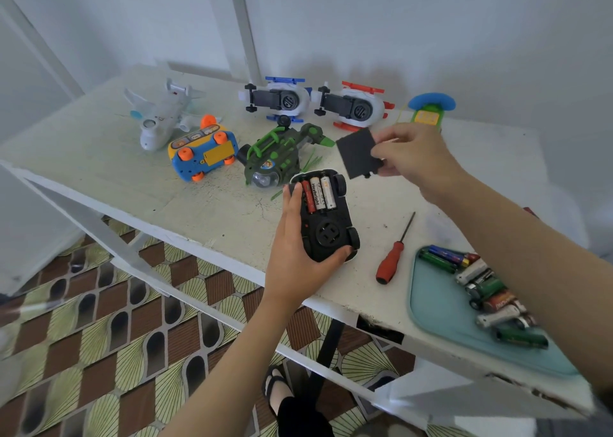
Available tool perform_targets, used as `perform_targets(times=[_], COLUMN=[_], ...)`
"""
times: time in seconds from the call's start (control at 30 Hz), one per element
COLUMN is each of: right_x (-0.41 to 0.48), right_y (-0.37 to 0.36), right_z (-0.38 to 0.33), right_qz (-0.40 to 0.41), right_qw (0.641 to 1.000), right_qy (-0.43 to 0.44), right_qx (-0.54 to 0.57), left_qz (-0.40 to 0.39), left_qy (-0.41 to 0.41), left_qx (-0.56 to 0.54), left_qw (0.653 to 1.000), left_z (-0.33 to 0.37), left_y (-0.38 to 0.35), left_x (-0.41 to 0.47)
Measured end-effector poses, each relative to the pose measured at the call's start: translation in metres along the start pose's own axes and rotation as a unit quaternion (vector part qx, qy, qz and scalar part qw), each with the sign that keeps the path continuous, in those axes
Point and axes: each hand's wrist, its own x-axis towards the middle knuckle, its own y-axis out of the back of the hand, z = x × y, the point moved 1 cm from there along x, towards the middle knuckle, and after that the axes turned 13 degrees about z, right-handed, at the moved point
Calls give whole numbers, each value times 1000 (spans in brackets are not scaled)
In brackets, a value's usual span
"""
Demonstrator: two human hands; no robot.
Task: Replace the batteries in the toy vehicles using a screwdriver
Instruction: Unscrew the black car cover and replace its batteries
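Observation:
My left hand grips a black toy car turned belly-up above the table's front edge. Its battery bay is uncovered and three batteries lie side by side in it. Above and to the right, my right hand pinches the black battery cover by its edge, held clear of the car. A red-handled screwdriver lies on the table to the right of the car, tip pointing away from me.
A teal tray at the front right holds several loose batteries. Further back on the white table lie a white plane, a blue-orange bus, a green helicopter, two upturned helicopters and a green-blue toy.

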Motion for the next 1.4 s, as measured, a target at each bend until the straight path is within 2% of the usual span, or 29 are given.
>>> perform_targets(times=[0.07,0.17,0.37,0.97,1.23,1.4], right_x=[-9,-23,-37,-38,-38,-40], right_y=[-2,-8,-24,-38,-39,-42], right_z=[-2,1,11,20,22,27], right_qz=[-59,-115,-110,-41,-59,-29], right_qw=[990,978,963,979,979,981], right_qy=[-79,-140,-215,-156,-149,-140], right_qx=[101,106,119,127,123,130], left_qz=[0,2,3,4,7,4], left_qy=[-2,-6,-7,-10,-7,-7], left_qx=[-1,-5,-22,-36,-43,-43], left_qw=[1000,1000,1000,999,999,999], left_z=[0,1,1,-2,-4,-6], left_y=[0,1,1,0,-1,-1], left_x=[0,0,2,2,2,2])
